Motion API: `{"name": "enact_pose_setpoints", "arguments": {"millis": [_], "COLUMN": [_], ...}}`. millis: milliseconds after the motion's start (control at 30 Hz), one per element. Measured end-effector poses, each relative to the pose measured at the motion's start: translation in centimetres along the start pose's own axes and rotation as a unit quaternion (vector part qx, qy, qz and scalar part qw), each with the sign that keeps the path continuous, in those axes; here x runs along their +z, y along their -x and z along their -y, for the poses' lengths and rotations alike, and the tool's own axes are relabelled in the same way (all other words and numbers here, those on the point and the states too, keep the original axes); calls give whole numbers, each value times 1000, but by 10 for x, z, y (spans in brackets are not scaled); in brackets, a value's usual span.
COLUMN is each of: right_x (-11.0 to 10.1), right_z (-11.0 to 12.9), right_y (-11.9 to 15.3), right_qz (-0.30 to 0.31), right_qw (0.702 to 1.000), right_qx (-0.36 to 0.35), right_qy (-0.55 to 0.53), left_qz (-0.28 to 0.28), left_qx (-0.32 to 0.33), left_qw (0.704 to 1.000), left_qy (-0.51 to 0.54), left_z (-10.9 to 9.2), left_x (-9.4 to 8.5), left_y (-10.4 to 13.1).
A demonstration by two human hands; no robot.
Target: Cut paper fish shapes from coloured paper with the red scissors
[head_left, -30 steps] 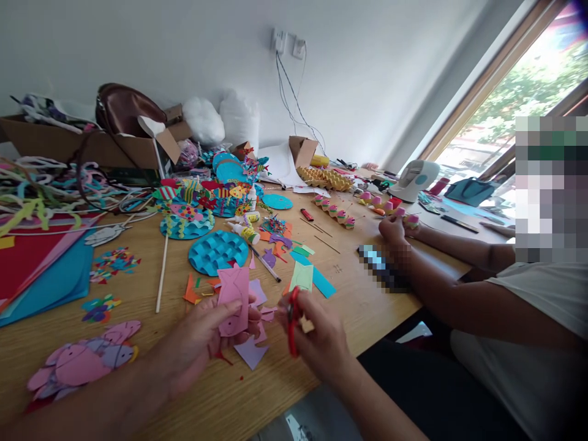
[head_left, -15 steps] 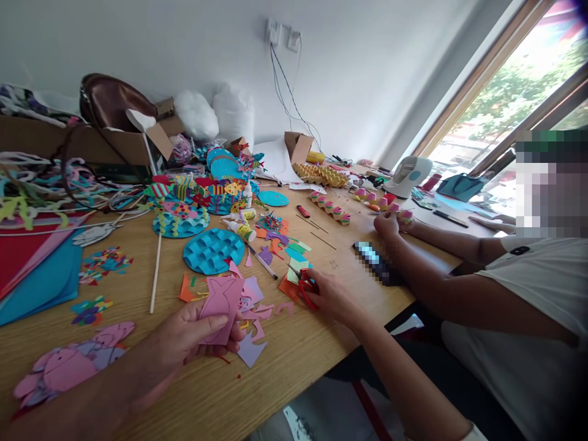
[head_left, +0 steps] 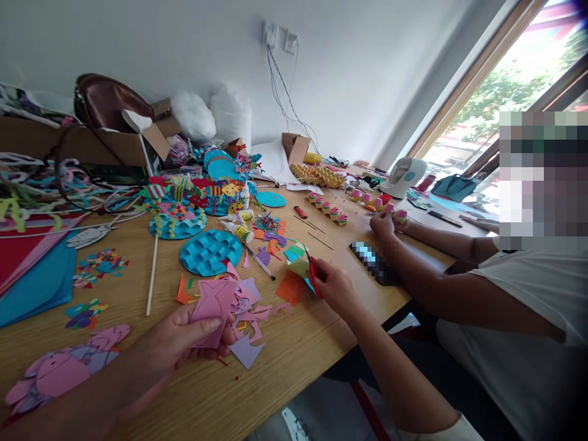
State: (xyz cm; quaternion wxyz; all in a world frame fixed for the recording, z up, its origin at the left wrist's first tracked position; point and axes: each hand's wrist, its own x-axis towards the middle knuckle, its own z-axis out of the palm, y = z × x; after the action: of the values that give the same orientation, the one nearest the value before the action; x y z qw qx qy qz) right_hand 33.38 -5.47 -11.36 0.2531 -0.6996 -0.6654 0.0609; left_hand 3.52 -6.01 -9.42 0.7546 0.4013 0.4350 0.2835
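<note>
Left grip (head_left: 181, 334) holds pink paper (head_left: 215, 300) by its lower half.

Craft workroom, scissors (head_left: 313, 278), paper scraps (head_left: 248, 351)

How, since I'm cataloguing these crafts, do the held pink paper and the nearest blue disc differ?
The pink paper bears a drawn outline; the blue disc has raised loops. The left hand holds the pink paper; the blue disc lies on the table. Both are mainly one colour.
</note>
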Motion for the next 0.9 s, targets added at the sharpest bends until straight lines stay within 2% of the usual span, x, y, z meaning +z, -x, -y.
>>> {"name": "enact_pose_setpoints", "arguments": {"millis": [100, 267, 400, 567, 700, 767, 900], "right_x": [-2, -2, -12, -26, -24, -21, -15], "right_z": [3, 8, 10, 20, 38, 49, 70], "right_y": [7, 21, 27, 31, 31, 29, 24], "right_qz": [-1, 78, 101, 47, -12, -34, -24], "right_qw": [1000, 994, 991, 989, 967, 961, 943], "right_qx": [-15, -78, -85, -30, 14, 23, 39], "right_qy": [-3, -8, -17, -135, -254, -273, -331], "left_qz": [-8, -34, -45, -51, -58, -70, -102], "left_qx": [1, -10, -24, -40, 9, 37, 80], "left_qw": [1000, 999, 998, 997, 998, 996, 991], "left_qy": [5, 22, 33, 35, -13, -31, -35], "left_z": [-3, -5, -6, -17, -26, -31, -42], "left_x": [0, -3, -6, -4, -5, -8, -14], "left_y": [1, 2, 3, 9, 10, 9, 10]}}
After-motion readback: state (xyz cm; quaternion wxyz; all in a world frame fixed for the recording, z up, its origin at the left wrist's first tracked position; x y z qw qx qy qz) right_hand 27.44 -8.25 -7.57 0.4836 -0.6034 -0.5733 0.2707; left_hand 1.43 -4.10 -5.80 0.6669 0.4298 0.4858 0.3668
